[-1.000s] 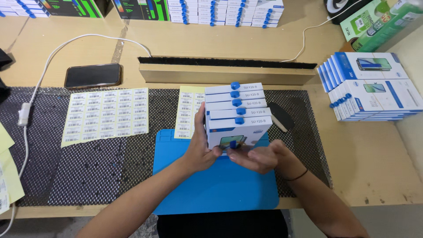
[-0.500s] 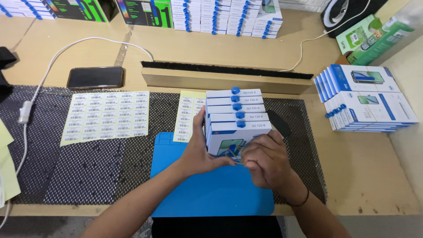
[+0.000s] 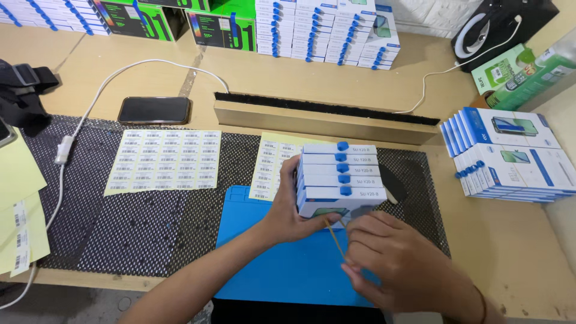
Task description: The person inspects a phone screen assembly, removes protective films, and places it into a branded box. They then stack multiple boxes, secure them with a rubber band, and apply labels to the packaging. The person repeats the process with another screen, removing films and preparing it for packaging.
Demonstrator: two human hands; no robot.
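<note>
Five boxes: a bundle of white phone boxes [image 3: 339, 177] with blue tabs stands edge-up on the blue mat [image 3: 282, 270], at the middle of the tabletop [image 3: 510, 252].
Left hand [image 3: 288, 210]: its grip is wrapped around the near-left side of the bundle, fingers up the left face and thumb along the bottom edge, steadying it.
Right hand [image 3: 393, 258]: just in front of the bundle, its grip is pinched narrow on a thin tan rubber band [image 3: 335, 239] that runs slanting from the bundle's lower front down to the fingers.
Handling: the boxes look like stiff cardboard with smooth faces, likely moderately weighty as a bundle; loose boxes could slide against each other, so I judge the best hold is a squeeze across the two broad outer faces, low down, keeping corners clear of dents.
Band: soft and stretchy, apt to snap off a corner if let go.
Around: sheets of barcode labels [image 3: 165, 162] lie on the black mesh mat [image 3: 108, 222] to the left; a dark phone [image 3: 154, 110] rests farther back; more stacked boxes [image 3: 510, 153] sit at the right.
</note>
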